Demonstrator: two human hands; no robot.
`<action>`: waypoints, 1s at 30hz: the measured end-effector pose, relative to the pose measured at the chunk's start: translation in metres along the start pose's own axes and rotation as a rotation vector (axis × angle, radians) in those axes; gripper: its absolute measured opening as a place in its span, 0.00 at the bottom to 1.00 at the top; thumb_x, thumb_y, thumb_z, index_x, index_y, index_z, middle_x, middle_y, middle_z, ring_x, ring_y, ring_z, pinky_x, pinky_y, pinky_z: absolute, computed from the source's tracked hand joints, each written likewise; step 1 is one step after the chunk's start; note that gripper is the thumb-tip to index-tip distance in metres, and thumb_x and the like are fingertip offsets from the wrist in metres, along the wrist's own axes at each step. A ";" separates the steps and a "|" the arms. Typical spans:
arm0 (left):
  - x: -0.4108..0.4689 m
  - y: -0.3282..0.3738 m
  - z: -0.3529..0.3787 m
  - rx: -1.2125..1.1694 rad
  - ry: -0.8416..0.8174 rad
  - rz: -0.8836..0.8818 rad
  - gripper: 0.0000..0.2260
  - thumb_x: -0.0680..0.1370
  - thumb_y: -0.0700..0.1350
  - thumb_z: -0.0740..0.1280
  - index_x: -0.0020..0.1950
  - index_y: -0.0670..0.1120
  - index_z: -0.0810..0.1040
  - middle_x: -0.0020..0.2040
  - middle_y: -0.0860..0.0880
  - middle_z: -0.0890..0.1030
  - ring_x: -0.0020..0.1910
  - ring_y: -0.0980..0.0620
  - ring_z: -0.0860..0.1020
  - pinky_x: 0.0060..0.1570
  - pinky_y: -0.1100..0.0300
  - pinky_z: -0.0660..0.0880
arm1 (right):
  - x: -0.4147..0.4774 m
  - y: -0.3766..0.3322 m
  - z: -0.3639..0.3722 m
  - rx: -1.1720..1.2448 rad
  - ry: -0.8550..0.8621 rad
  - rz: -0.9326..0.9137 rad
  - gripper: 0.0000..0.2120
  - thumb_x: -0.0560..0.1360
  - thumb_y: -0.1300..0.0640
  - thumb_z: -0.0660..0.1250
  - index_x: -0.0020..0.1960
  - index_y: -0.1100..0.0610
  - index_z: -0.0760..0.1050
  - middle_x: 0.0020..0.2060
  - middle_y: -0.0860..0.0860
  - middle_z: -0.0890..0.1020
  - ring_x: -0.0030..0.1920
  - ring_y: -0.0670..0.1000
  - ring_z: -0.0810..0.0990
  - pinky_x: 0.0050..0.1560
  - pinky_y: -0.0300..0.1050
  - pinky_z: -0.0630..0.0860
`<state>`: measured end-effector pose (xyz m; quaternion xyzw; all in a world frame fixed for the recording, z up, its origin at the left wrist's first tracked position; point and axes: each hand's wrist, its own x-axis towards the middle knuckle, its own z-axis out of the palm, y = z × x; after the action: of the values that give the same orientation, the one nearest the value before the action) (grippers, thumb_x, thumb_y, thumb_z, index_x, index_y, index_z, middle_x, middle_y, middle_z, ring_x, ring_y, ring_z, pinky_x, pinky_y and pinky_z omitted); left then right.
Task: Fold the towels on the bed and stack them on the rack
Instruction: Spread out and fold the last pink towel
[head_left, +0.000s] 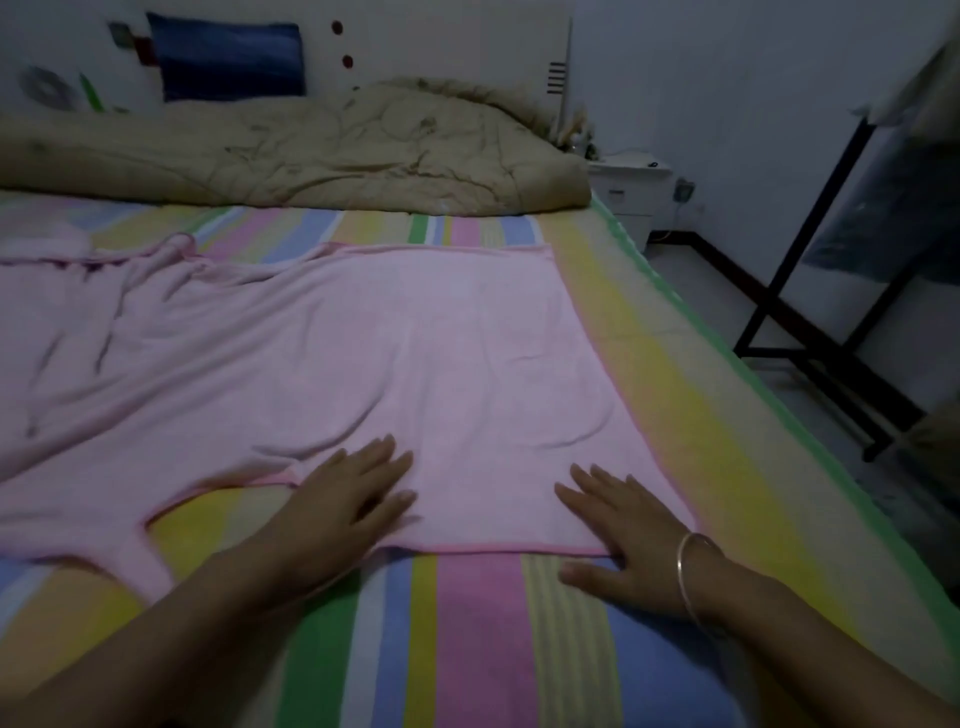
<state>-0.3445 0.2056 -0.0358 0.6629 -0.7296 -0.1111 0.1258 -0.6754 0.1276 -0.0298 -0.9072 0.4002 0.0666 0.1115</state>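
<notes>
Far left: the pink towel (363, 338) is wrinkled and bunched on this side, and one flap trails toward the near edge of the bed (748, 395). There's another pink lump at the frame's left edge behind it. I can't tell if it's the same towel. A tan quilt (311, 150) is heaped across the head of the bed, with a blue pillow (228, 57) against the wall above it.

Centre: the towel's right half lies flat and smooth on the striped sheet (467, 623), with its far hem straight. Your left hand (343, 499) is palm down on the towel's near edge, fingers straight and slightly spread. It's pressing flat and gripping nothing.

Next over: your right hand (623, 535) is palm down at the towel's near right corner. Its fingers are straight on the cloth and the thumb is out on the sheet just past the hem. It has hold of nothing either. There's a thin bangle (688, 571) on that wrist. The hands are apart, with smooth towel between them.

Far right: the black rack (802, 239) stands on the floor beside the bed, well apart from the towel. A white cabinet (626, 195) sits by the bed's far corner. The light is dim, so I can't make out the rack's shelves.
</notes>
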 end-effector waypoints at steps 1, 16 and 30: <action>-0.003 0.008 0.001 -0.027 -0.005 0.069 0.47 0.65 0.81 0.37 0.76 0.57 0.60 0.77 0.57 0.55 0.76 0.63 0.51 0.75 0.60 0.46 | -0.005 0.001 -0.001 0.023 0.036 -0.032 0.48 0.62 0.19 0.39 0.77 0.41 0.47 0.74 0.40 0.42 0.74 0.41 0.39 0.75 0.44 0.41; -0.017 0.057 0.003 0.012 0.172 0.217 0.14 0.74 0.55 0.60 0.50 0.53 0.83 0.45 0.50 0.85 0.45 0.47 0.82 0.41 0.60 0.74 | -0.007 -0.014 -0.030 -0.120 0.034 0.015 0.06 0.73 0.46 0.61 0.40 0.45 0.67 0.43 0.46 0.79 0.42 0.52 0.76 0.41 0.42 0.68; -0.113 -0.159 -0.093 -0.264 0.787 -0.576 0.08 0.74 0.44 0.66 0.45 0.53 0.84 0.44 0.50 0.85 0.42 0.50 0.82 0.45 0.59 0.76 | 0.161 -0.296 -0.047 -0.026 0.304 -0.477 0.14 0.74 0.54 0.62 0.60 0.49 0.72 0.58 0.49 0.73 0.60 0.51 0.70 0.52 0.46 0.70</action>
<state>-0.1545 0.3035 -0.0047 0.8075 -0.3940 0.0259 0.4383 -0.3468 0.1951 0.0260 -0.9767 0.1867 -0.0931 0.0511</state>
